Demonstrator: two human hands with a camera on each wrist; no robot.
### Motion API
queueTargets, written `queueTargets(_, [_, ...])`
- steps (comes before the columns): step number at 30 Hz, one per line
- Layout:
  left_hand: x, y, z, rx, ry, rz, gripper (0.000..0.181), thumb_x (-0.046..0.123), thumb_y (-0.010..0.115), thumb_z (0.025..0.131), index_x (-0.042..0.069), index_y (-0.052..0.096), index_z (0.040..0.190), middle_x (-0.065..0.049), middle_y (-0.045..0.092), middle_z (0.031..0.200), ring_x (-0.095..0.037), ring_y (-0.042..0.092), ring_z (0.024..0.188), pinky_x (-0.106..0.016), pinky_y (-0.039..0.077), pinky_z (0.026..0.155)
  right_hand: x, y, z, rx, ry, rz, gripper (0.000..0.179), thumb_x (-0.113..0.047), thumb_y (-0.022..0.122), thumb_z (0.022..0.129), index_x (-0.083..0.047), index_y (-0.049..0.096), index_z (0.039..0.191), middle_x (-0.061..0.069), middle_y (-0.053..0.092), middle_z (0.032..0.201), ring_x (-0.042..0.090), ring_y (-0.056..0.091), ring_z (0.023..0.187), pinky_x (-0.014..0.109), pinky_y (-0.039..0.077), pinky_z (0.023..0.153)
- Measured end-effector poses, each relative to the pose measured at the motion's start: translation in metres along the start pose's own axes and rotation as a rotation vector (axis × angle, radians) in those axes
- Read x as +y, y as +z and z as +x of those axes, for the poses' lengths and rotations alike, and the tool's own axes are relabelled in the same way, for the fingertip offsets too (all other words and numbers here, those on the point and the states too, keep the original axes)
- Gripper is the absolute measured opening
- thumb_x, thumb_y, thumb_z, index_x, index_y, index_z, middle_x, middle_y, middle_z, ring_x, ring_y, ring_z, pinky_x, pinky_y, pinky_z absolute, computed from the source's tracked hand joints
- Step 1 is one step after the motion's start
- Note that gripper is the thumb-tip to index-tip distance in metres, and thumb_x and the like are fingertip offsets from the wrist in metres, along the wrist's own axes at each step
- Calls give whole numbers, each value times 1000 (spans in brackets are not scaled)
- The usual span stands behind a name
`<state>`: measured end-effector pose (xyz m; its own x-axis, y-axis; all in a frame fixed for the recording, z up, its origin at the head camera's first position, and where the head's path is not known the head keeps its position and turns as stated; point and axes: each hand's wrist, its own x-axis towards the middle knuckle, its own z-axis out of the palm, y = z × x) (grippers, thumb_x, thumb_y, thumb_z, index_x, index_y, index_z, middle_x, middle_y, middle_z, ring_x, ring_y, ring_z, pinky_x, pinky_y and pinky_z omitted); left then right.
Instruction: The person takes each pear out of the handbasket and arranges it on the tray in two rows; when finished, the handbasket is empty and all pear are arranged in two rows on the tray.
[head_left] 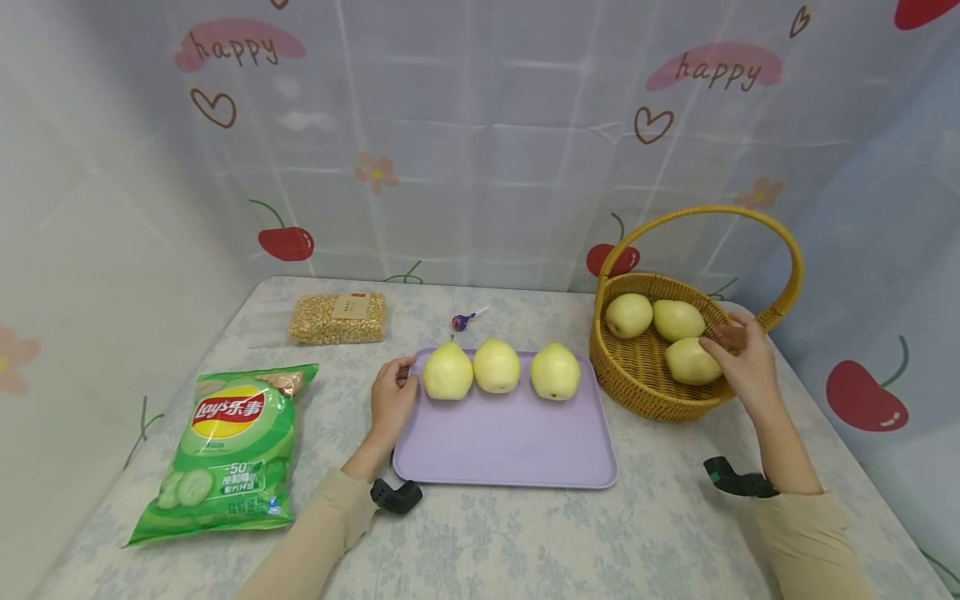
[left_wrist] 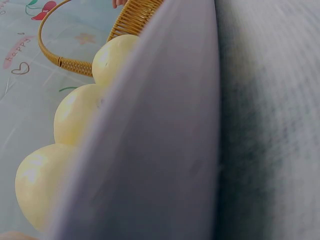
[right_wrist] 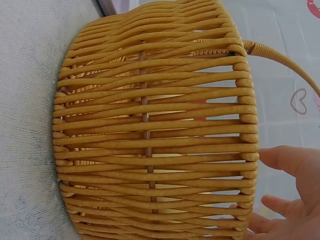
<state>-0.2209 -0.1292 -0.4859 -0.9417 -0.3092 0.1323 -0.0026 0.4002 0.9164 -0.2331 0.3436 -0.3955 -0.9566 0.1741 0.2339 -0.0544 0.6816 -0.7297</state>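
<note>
Three pale yellow pears (head_left: pixel 554 372) sit in a row along the back of a lilac tray (head_left: pixel 502 446). My left hand (head_left: pixel 392 404) holds the tray's left rim, its fingertips close to the leftmost pear (head_left: pixel 447 372). In the left wrist view the tray's side (left_wrist: pixel 155 130) hides most of that hand. To the right stands a wicker basket (head_left: pixel 626 383) with three more pears inside. My right hand (head_left: pixel 746 358) reaches over its right rim, fingers spread, thumb by the nearest pear (head_left: pixel 692 362). The right wrist view shows the basket's woven wall (right_wrist: pixel 150 125) beside the fingers (right_wrist: pixel 282 159); whether they touch the pear is hidden.
A green chip bag (head_left: pixel 225 454) lies at the left, with a packet of yellow kernels (head_left: pixel 339 318) behind it. A purple-wrapped lollipop (head_left: pixel 461 322) lies behind the tray. The basket's tall handle (head_left: pixel 705 210) arches above it. A printed curtain (head_left: pixel 480 167) hangs behind the table.
</note>
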Motion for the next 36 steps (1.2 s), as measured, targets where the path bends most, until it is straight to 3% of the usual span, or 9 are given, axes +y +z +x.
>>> queueTargets(4, [0, 0, 0, 1, 3, 3, 34, 6, 50, 89, 2, 62, 120, -17, 58, 118, -28, 57, 106, -39, 48, 90, 0, 1, 1, -23, 9, 20, 73, -36, 53, 94, -2, 20, 149, 31, 40, 139, 41, 41, 122, 44, 40, 92])
queueTargets(7, [-1, 0, 0, 1, 6, 3, 33, 6, 50, 89, 2, 62, 120, -17, 59, 117, -28, 57, 105, -39, 48, 90, -1, 1, 1, -39, 27, 31, 74, -38, 51, 95, -1, 18, 150, 32, 38, 142, 45, 38, 125, 55, 36, 97])
queueTargets(17, [-2, 0, 0, 9, 8, -1, 33, 6, 51, 88, 2, 63, 118, -17, 59, 116, -28, 58, 105, -39, 49, 89, 3, 2, 1, -84, 24, 36, 75, -35, 51, 96, 1, 14, 150, 36, 32, 142, 51, 33, 128, 62, 33, 98])
queueTargets(26, [-2, 1, 2, 16, 11, 2, 34, 6, 51, 87, 1, 63, 118, -17, 60, 115, -28, 58, 105, -38, 49, 90, 3, 7, 6, -180, 1, 32, 81, -31, 53, 95, 6, 6, 150, 42, 24, 145, 56, 26, 133, 67, 29, 101])
queueTargets(31, [-2, 1, 1, 15, 12, 2, 34, 6, 51, 87, 2, 63, 118, -17, 60, 115, -28, 58, 104, -38, 49, 89, 3, 8, 8, -236, 24, -17, 89, -33, 55, 94, 7, -1, 149, 45, 21, 143, 59, 25, 130, 68, 30, 100])
queueTargets(36, [-2, 1, 1, 21, 13, 2, 34, 6, 51, 87, 2, 63, 118, -17, 60, 115, -28, 58, 104, -39, 49, 89, 3, 12, 14, -253, -4, -106, 93, -29, 60, 91, 12, -1, 147, 48, 24, 138, 61, 30, 123, 67, 33, 96])
